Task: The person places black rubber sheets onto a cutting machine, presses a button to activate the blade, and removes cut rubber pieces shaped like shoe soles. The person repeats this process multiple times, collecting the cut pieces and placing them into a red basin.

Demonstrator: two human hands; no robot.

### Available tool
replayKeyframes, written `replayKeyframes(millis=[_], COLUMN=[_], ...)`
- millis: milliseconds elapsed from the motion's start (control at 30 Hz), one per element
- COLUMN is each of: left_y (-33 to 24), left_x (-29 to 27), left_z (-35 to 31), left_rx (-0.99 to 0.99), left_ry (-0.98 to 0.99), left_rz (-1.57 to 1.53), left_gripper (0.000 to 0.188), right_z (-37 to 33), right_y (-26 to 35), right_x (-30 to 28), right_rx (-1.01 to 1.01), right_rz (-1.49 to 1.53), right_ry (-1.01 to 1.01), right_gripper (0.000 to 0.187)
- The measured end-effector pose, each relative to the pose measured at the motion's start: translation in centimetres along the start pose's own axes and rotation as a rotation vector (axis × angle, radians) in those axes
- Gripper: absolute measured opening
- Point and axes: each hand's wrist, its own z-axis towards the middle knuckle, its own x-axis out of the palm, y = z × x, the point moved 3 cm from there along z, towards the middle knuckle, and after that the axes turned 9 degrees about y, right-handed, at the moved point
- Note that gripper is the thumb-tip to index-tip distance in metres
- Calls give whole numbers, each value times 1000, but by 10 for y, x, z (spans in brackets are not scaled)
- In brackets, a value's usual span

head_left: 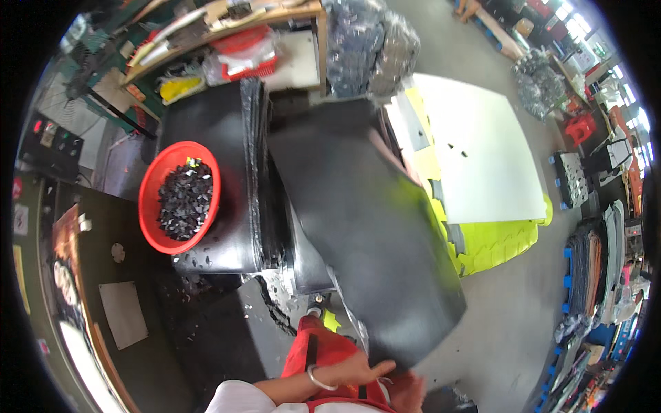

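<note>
A large, flexible black sheet [372,227] slants across the middle, its near end reaching down to my body. At that near edge my left hand [354,369], with a white bangle on its wrist, is closed on the sheet, thumb on top. Just right of it, low in the picture, is my right hand [407,392]; it is blurred and its fingers are partly hidden. To the left, a stack of black sheets [206,117] carries a red basin [146,206] full of small black cut pieces [186,199].
White sheets [482,151] lie over bright yellow-green material [499,244] at right. A wooden shelf table [275,17] and plastic-wrapped bundles [354,45] stand at the back. A dark machine with a white plate [124,315] is at left. Scraps litter the floor [227,316]. Stacked sheets [585,268] stand far right.
</note>
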Motion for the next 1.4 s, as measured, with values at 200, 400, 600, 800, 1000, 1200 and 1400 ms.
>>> replayKeyframes(millis=[200,400,600,800,1000,1200,1400], left_y=[-21,-93,-107,-50,-4,85,142], left_x=[99,124,88,53,23,43,63], left_z=[-74,-158,-308,-473,-592,-768,-805], left_rx=[226,456,547,197,162,344,843], left_ry=[314,21,-426,-1451,-1468,-1525,-2091], left_rz=[304,334,648,728,758,-36,-871], left_gripper=[44,39,32,95,84,25,28], right_z=[-79,-117,-106,-143,-167,-287,-289], right_y=[75,91,30,-11,-120,-401,-671], right_x=[46,118,188,242,386,603,605], right_rx=[-386,-654,-861,-778,-711,-10,-473], right_rz=[-792,-1298,-661,-835,-657,-305,-1213], right_ry=[-397,-88,810,667,935,1395,2286], right_gripper=[40,31,43,60,58,57,41])
